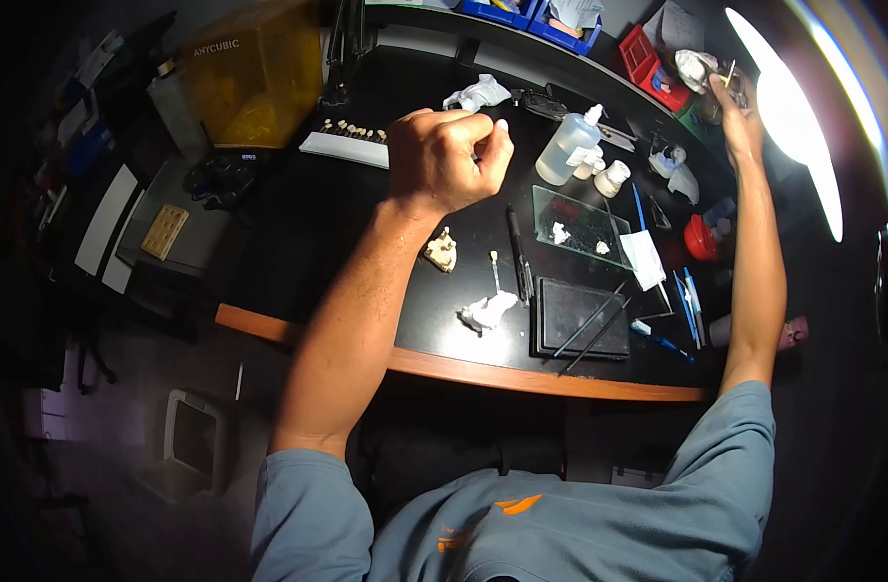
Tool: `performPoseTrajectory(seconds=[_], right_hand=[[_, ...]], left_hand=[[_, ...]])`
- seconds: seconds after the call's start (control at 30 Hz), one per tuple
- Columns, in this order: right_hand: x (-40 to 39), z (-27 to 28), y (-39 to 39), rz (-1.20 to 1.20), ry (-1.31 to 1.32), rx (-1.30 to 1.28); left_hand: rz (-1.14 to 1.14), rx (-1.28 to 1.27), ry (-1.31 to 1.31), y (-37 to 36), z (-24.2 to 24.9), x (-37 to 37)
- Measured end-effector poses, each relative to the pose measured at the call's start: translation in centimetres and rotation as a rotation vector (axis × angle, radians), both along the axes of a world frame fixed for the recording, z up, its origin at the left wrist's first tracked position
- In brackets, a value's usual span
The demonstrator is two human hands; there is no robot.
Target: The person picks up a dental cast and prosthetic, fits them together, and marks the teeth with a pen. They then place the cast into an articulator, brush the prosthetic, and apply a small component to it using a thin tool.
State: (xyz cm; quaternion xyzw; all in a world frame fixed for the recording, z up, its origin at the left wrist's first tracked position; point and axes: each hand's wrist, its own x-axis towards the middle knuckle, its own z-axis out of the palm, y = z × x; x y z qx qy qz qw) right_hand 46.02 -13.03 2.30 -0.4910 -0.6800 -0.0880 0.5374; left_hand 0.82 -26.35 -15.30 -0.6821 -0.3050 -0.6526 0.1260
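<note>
My left hand [449,160] is raised above the desk, its fingers curled into a fist with the thumb against them; the inside of the fist is hidden. My right hand [742,126] reaches to the far right under the lamp, fingers closed. A thin pale piece [730,72] shows at its fingertips, too small to name. Beside those fingertips is a crumpled white tissue [694,68]. Below my left hand lies a cream-coloured dental model [441,250]. Nearer me, a small tooth-like piece on a stick [495,272] stands by a crumpled white tissue [488,311].
A clear bottle [563,147] and small white jars [612,178] stand behind a glass slab [580,225] with white powder. Brushes [587,328] rest on a black box [570,303]. A tooth shade strip [347,147] lies back left. The bright lamp [788,107] hangs at right.
</note>
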Motion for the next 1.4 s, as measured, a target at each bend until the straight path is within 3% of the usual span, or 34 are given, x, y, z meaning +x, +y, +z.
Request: performPoseTrajectory(seconds=[0.2, 0.4, 0.47, 0.5, 0.57, 0.63, 0.7, 0.83, 0.9, 1.23, 1.4], right_hand=[[-3.9, -4.4, -11.7, 0.511, 0.574, -0.238], [-5.9, -10.5, -19.7, 0.838, 0.961, -0.595], [-8.0, -11.8, -21.5, 0.804, 1.077, -0.691], [-7.9, -12.7, -21.5, 0.943, 1.075, -0.798], [-9.5, -13.5, -22.4, 1.002, 1.176, -0.919], [-11.8, -14.0, -23.2, 0.931, 1.278, -0.931], [-13.8, -14.2, -23.4, 0.977, 1.292, -0.959], [-15.4, -15.1, -22.7, 1.005, 1.253, -1.03], [-16.4, -14.8, -22.9, 0.969, 1.257, -1.021], [-17.4, -14.4, -21.1, 0.915, 1.204, -1.151], [-16.6, -12.6, -20.2, 1.072, 1.101, -1.295]], left_hand=[[0.028, -0.044, -0.011, 0.0, 0.2, -0.2], [-0.152, -0.25, -0.011, -0.9, 0.1, 0.8], [-0.279, -0.332, 0.003, -1.1, 0.1, 1.1], [-0.342, -0.372, 0.011, -1.3, 0.2, 1.3], [-0.56, -0.615, 0.013, -1.4, 0.1, 1.3], [-0.818, -0.684, -0.007, -1.0, -0.5, 1.8], [-0.996, -0.897, 0.041, -2.5, 0.4, 2.1], [-1.128, -0.858, 0.049, -4.2, 0.2, 4.4], [-0.991, -0.626, 0.221, -4.3, 0.0, 5.1], [-0.828, -0.559, 0.107, -4.5, -0.3, 5.6], [-0.882, -0.452, -0.146, -3.8, 0.1, 5.4]])
